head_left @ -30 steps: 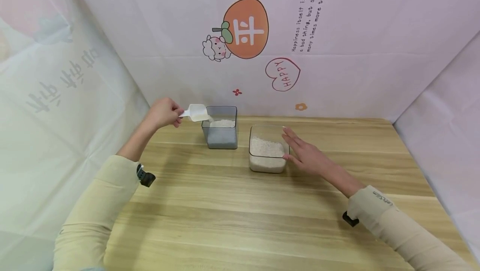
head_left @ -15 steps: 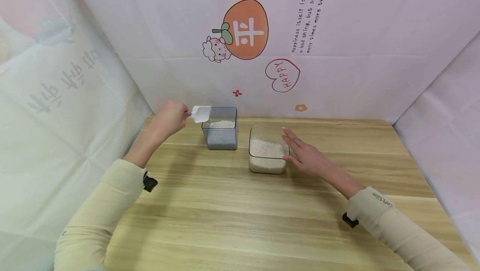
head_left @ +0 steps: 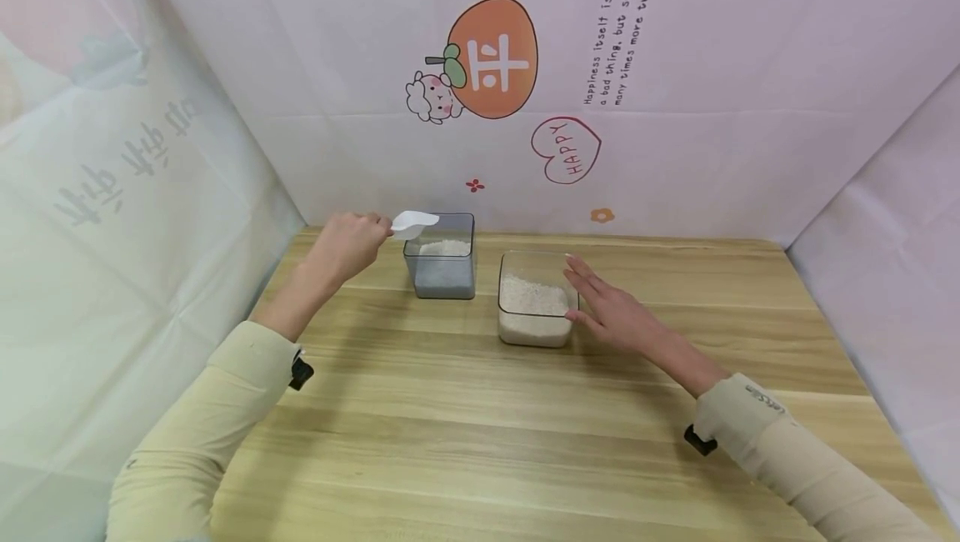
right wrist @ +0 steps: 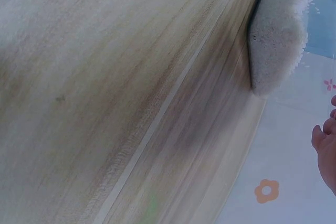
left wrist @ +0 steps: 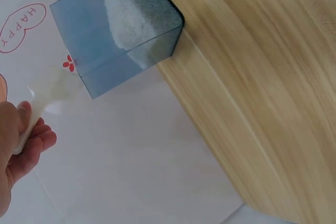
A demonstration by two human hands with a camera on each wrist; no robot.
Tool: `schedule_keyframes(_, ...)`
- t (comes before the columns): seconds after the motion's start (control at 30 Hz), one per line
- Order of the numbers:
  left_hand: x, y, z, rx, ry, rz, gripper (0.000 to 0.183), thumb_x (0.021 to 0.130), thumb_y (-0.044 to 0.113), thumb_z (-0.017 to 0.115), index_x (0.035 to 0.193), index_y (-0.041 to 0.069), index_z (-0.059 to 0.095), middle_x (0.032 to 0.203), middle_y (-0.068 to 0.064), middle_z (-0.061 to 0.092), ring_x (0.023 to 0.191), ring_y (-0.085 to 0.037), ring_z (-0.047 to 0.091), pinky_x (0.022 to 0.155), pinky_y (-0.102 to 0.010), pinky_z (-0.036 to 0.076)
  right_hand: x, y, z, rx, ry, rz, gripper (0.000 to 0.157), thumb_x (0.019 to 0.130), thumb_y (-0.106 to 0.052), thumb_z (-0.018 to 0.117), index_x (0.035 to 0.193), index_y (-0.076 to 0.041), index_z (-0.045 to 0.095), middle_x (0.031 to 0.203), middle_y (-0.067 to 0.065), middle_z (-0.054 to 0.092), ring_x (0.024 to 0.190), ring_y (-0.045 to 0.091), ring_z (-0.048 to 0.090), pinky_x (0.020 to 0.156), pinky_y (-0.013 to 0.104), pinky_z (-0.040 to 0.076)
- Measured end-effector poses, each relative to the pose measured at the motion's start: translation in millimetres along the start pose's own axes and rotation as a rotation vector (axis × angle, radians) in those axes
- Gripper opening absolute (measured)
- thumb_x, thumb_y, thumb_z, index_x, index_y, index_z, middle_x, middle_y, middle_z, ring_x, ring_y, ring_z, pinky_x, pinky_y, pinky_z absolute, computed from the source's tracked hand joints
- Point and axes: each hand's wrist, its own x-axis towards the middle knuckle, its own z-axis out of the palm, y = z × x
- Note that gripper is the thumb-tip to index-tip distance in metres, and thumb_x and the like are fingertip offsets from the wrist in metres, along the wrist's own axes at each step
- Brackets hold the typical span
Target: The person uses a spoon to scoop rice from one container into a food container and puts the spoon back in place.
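My left hand grips the handle of a white scoop, its bowl held at the rim of a blue-tinted square container and tipped on its side. White grains, like rice, fill the lower part of that container. The left wrist view shows the scoop pinched between thumb and fingers, close to the blue container. My right hand rests with extended fingers against the right side of a clear container, which also holds pale grains.
Both containers stand on a wood-grain table, toward its back edge. A white printed sheet rises behind the table, and more sheets hang at the sides.
My left hand has moved to the right, bringing the scoop further over the blue container. The scoop has turned over sideways, and grains no longer show in it. The right hand stays put.
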Motion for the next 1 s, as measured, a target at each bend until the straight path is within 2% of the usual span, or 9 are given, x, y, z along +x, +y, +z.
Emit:
schedule_keyframes(0.1,0.8,-0.9,2.7,-0.059,0.006,-0.027,0.02,0.096,0.016,0.066,0.088,-0.002,0.068,0.076,-0.012,0.071,0.057,-0.029,0.064,0.048,-0.041,0.052,0.1,1.0,0.4,-0.005,0.012,-0.006,0.071,0.104,-0.041,0.049,0.157,-0.001,0.023,0.167,0.017,0.013,0.125,0.038,0.058,0.101,0.056,0.047)
schedule_keyframes(0.17,1.9,-1.6,4.3,-0.171,-0.001,-0.07,0.019,0.096,0.015,0.065,0.087,-0.001,0.069,0.073,-0.012,0.07,0.058,-0.027,0.063,0.053,-0.042,0.052,0.3,1.9,0.7,-0.01,0.014,-0.006,0.07,0.105,-0.041,0.048,0.157,-0.001,0.023,0.166,0.018,0.014,0.125,0.038,0.058,0.101,0.056,0.047)
schedule_keyframes(0.33,6.4,-0.6,4.4,-0.53,-0.061,-0.191,0.02,0.099,0.013,0.062,0.092,-0.001,0.074,0.074,-0.01,0.072,0.059,-0.017,0.066,0.061,-0.036,0.056,0.7,2.5,0.1,-0.003,0.006,-0.006,0.071,0.104,-0.041,0.049,0.157,-0.001,0.023,0.166,0.018,0.013,0.124,0.038,0.058,0.103,0.055,0.046)
schedule_keyframes(0.43,10.4,3.4,2.7,-0.635,-0.095,-0.211,0.021,0.1,0.013,0.061,0.094,-0.002,0.074,0.074,-0.01,0.073,0.057,-0.014,0.067,0.061,-0.033,0.056,0.8,2.6,-0.8,0.0,0.001,-0.003,0.071,0.104,-0.041,0.05,0.157,-0.002,0.023,0.167,0.017,0.013,0.124,0.038,0.059,0.103,0.055,0.046)
schedule_keyframes(0.57,17.2,16.4,-0.5,-0.682,-0.119,-0.189,0.021,0.1,0.014,0.061,0.092,-0.001,0.074,0.073,-0.009,0.072,0.056,-0.011,0.065,0.059,-0.03,0.053,0.8,3.4,-1.4,-0.007,0.0,-0.003,0.071,0.104,-0.041,0.049,0.157,-0.002,0.022,0.167,0.018,0.013,0.121,0.036,0.061,0.102,0.055,0.046)
schedule_keyframes(0.73,26.9,41.5,-3.8,-0.712,-0.146,-0.128,0.018,0.098,0.012,0.063,0.098,-0.002,0.075,0.076,-0.011,0.073,0.056,-0.01,0.065,0.054,-0.024,0.054,-0.5,3.9,-0.2,-0.002,-0.025,0.015,0.072,0.105,-0.042,0.048,0.158,-0.002,0.019,0.167,0.016,0.01,0.123,0.037,0.059,0.105,0.055,0.045)
schedule_keyframes(0.87,35.3,58.6,-5.4,-0.684,-0.134,-0.064,0.018,0.098,0.012,0.064,0.093,-0.001,0.075,0.074,-0.01,0.073,0.056,-0.01,0.063,0.052,-0.022,0.051,-1.2,3.1,0.6,0.006,-0.015,0.011,0.072,0.104,-0.041,0.049,0.157,-0.002,0.021,0.167,0.017,0.012,0.124,0.037,0.059,0.104,0.055,0.045)
schedule_keyframes(1.0,44.6,70.8,-7.9,-0.595,-0.104,-0.012,0.02,0.098,0.016,0.064,0.088,0.003,0.074,0.07,-0.005,0.069,0.056,-0.011,0.054,0.054,-0.024,0.045,-0.5,2.5,0.4,-0.001,0.014,-0.003,0.071,0.103,-0.039,0.052,0.156,-0.001,0.024,0.166,0.018,0.015,0.118,0.035,0.062,0.102,0.054,0.047)
